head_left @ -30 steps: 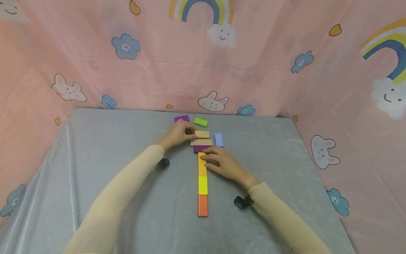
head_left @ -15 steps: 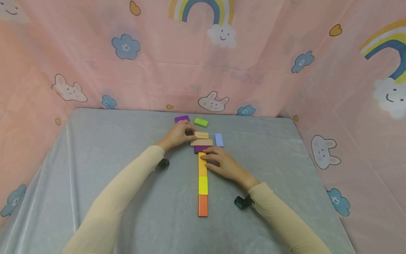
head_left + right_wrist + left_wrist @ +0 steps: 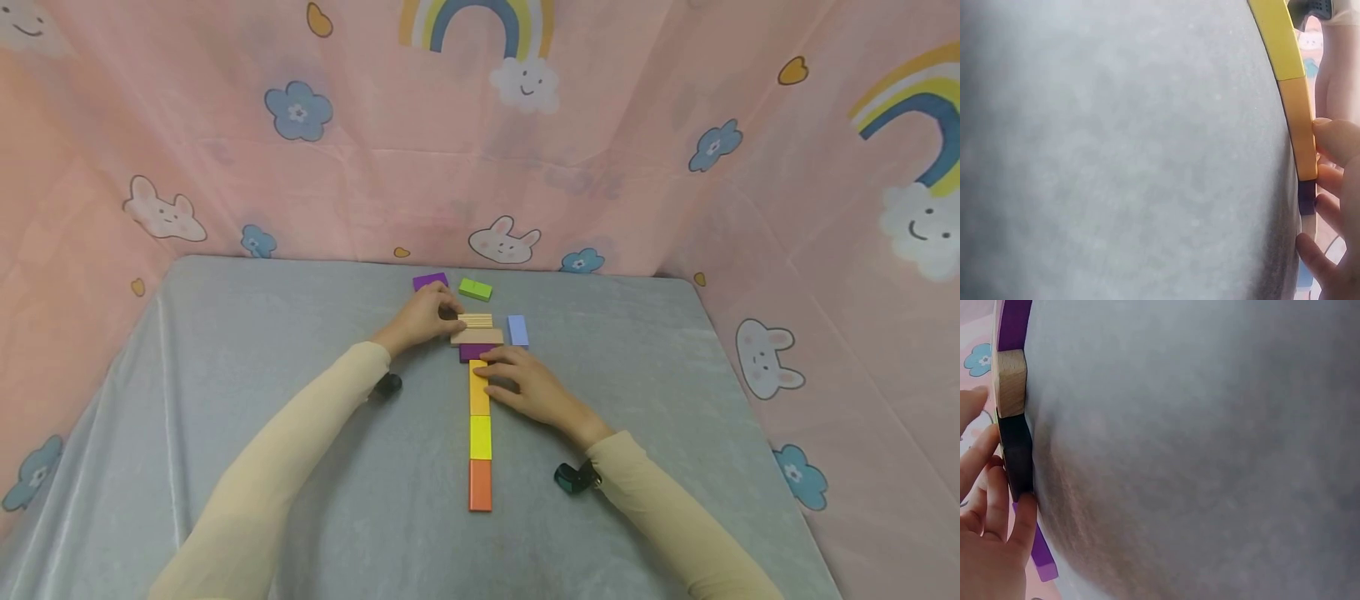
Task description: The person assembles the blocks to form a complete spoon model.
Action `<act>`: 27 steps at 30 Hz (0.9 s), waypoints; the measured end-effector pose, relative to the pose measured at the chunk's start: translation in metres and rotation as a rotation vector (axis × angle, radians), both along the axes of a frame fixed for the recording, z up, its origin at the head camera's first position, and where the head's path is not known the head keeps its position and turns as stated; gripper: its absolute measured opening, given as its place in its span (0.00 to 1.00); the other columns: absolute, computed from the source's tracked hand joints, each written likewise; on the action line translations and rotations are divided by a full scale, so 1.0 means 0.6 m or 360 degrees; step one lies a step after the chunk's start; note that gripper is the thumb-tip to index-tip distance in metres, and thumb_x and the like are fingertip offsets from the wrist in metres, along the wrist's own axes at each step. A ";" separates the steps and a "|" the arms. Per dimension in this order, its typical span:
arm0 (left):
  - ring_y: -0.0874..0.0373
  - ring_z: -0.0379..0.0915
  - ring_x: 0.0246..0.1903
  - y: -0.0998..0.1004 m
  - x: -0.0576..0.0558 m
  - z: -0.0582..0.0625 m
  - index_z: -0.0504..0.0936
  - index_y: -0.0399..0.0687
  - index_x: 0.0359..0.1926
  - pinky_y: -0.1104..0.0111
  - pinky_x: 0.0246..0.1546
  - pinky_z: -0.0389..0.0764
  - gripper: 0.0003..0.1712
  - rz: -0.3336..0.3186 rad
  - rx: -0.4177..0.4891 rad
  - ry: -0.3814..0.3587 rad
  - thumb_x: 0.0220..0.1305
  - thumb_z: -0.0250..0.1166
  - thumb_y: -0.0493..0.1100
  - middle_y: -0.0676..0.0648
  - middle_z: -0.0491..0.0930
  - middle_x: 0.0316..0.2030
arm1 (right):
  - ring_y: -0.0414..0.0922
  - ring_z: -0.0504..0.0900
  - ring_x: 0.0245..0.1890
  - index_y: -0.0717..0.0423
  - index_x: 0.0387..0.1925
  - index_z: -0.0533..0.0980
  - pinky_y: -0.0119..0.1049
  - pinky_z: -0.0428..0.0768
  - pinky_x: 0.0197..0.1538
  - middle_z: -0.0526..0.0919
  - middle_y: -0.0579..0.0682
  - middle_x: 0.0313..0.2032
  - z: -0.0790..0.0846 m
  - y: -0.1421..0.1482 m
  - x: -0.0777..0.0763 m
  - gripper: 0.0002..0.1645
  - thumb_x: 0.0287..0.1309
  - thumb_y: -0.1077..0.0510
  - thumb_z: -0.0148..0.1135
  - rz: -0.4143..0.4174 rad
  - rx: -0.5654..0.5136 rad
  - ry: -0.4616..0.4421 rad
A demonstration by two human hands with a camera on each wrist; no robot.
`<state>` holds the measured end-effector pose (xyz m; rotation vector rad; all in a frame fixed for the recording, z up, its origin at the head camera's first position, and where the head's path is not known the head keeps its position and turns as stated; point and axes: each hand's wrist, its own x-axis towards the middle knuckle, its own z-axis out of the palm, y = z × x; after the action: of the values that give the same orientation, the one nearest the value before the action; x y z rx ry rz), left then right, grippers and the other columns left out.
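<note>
My left hand [image 3: 420, 319] pinches the left end of a striped wooden block [image 3: 477, 321]; its dark side [image 3: 1017, 453] shows in the left wrist view. Just in front lies a plain wooden block [image 3: 477, 337], then a dark purple block [image 3: 469, 353]. An orange-yellow block [image 3: 478, 400], a yellow block [image 3: 480, 437] and an orange-red block [image 3: 480, 485] continue the line toward the front. Relaxed fingers of my right hand [image 3: 531, 385] touch the right side of the row, around the orange-yellow and dark purple blocks; its thumb meets the orange-yellow block [image 3: 1300, 128] in the right wrist view.
A light blue block [image 3: 517, 330] lies right of the row. Behind it, near the table's back edge, are a bright purple block [image 3: 429, 282] and a green block [image 3: 476, 289]. Grey cloth [image 3: 637, 367] covers the table. A pink patterned curtain [image 3: 375, 167] surrounds it.
The striped block has slid slightly toward the plain wooden block and a little left, with my left hand on it. My right hand has stayed in place.
</note>
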<state>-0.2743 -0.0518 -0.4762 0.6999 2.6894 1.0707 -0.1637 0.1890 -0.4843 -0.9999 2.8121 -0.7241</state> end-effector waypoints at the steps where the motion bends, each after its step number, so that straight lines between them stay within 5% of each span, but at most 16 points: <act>1: 0.52 0.73 0.50 0.001 0.000 0.000 0.87 0.45 0.45 0.58 0.56 0.76 0.16 0.0006 -0.0010 0.0000 0.61 0.70 0.49 0.45 0.76 0.49 | 0.48 0.71 0.67 0.42 0.58 0.79 0.52 0.69 0.71 0.77 0.45 0.63 0.000 0.000 0.000 0.21 0.65 0.47 0.63 0.0002 -0.0003 0.0001; 27: 0.52 0.65 0.45 0.019 0.013 0.005 0.86 0.51 0.50 0.61 0.47 0.71 0.17 0.0088 -0.0109 0.0040 0.64 0.68 0.53 0.45 0.73 0.45 | 0.48 0.72 0.65 0.42 0.58 0.80 0.51 0.70 0.70 0.77 0.46 0.63 0.001 0.002 0.000 0.21 0.65 0.47 0.63 0.0020 -0.0029 0.0038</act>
<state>-0.2664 -0.0404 -0.4734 0.6346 2.7674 0.9835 -0.1636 0.1902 -0.4840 -1.0347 2.8215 -0.7433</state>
